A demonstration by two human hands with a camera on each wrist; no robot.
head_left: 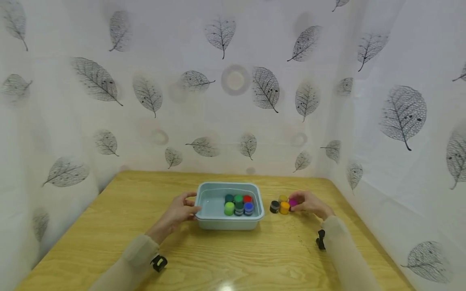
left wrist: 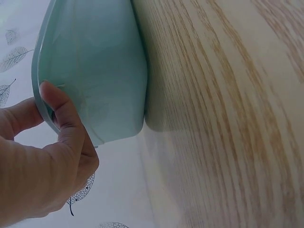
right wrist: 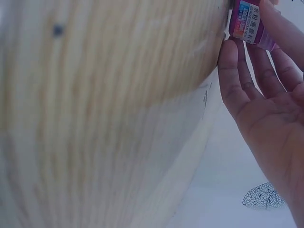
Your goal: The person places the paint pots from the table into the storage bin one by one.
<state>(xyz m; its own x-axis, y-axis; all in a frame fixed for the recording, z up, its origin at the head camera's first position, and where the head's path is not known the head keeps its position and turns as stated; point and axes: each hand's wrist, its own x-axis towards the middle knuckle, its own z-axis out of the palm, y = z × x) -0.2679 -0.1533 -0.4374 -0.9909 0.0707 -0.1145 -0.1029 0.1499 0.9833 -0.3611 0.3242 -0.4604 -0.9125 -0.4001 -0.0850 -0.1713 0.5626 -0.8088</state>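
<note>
My left hand (head_left: 179,209) grips the left rim of a pale blue-green plastic tub (head_left: 228,224), thumb on one side and fingers on the other; the tub's wall (left wrist: 102,71) fills much of the left wrist view. Inside, toward the right, stand several small paint jars, among them a light green jar (head_left: 229,208), a red jar (head_left: 247,199) and a blue jar (head_left: 248,209). Right of the tub, my right hand (head_left: 310,203) pinches a magenta paint jar (head_left: 293,203) between thumb and fingers. Its printed label (right wrist: 246,21) shows in the right wrist view.
Beside the magenta jar stand a black jar (head_left: 274,207), an orange jar (head_left: 284,208) and a yellow jar (head_left: 283,198), close together. All rest on a wooden table (head_left: 218,258). A leaf-printed curtain (head_left: 233,121) hangs behind and along both sides.
</note>
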